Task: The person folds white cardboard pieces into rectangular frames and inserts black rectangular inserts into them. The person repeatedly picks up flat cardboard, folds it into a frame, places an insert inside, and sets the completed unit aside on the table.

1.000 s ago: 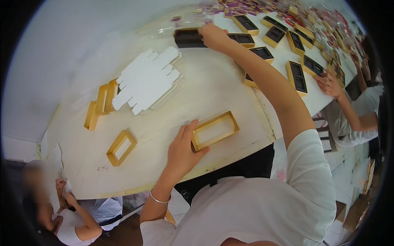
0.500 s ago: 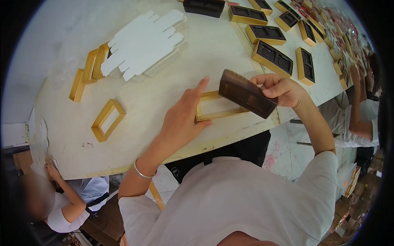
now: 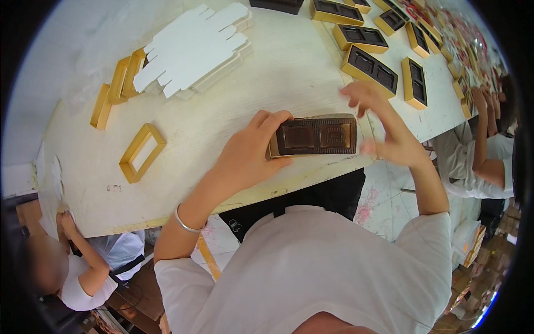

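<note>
In front of me on the table lies a gold box frame [image 3: 272, 150] with a dark brown plastic tray [image 3: 317, 136] over its opening. Two square recesses show in the tray, which covers most of the frame; whether it is fully seated I cannot tell. My left hand [image 3: 250, 142] grips the left end of the frame, thumb on the near side and fingers on the far side. Just right of the tray, my right hand [image 3: 384, 122] holds nothing, its fingers spread and slightly blurred.
Gold boxes with dark trays [image 3: 370, 70] stand at the far right. White flat card pieces [image 3: 192, 47] are stacked at the far left, beside gold frames [image 3: 118, 80]. A lone gold frame [image 3: 143, 153] lies left. People work at the left [image 3: 83, 273] and right [image 3: 495, 153].
The brown tray has gone from my right hand onto the gold frame. My right hand has let go and opened. My left hand stays at the frame's left end.
</note>
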Available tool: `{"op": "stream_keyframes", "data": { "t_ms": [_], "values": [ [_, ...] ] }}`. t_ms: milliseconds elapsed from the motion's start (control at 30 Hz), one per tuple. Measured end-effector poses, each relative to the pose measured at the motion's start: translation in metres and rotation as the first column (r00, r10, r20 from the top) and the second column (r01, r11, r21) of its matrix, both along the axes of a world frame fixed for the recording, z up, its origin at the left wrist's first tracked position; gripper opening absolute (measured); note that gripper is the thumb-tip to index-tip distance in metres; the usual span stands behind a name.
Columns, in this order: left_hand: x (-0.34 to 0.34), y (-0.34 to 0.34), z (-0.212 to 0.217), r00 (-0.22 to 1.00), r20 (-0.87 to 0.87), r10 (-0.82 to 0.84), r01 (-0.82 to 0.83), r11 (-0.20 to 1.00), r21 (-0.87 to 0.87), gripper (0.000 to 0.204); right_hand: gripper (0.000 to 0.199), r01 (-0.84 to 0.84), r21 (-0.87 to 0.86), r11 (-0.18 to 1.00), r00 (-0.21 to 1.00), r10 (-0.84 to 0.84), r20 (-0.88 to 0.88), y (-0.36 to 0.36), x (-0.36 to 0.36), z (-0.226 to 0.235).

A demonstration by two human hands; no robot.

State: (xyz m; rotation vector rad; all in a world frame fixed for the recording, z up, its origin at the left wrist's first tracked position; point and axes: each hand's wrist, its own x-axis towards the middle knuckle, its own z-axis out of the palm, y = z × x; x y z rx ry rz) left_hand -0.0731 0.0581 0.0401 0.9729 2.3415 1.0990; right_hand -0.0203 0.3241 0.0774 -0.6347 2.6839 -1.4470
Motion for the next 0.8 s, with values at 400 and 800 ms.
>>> {"op": "stream_keyframes", "data": {
  "t_ms": [400,800],
  "values": [
    [-0.01,-0.007,-0.006,0.995,0.041,-0.091,0.091,0.996,-0.002,0.081,0.044,-0.284,0.462,0.84,0.906,0.394,-0.158,-0.021,0.012,-0.001],
    [-0.019,-0.017,0.002,0.994,0.051,-0.097,0.1,0.993,-0.059,0.077,0.053,-0.276,0.563,0.779,0.869,0.452,-0.199,-0.024,0.014,-0.013]
  ]
}}
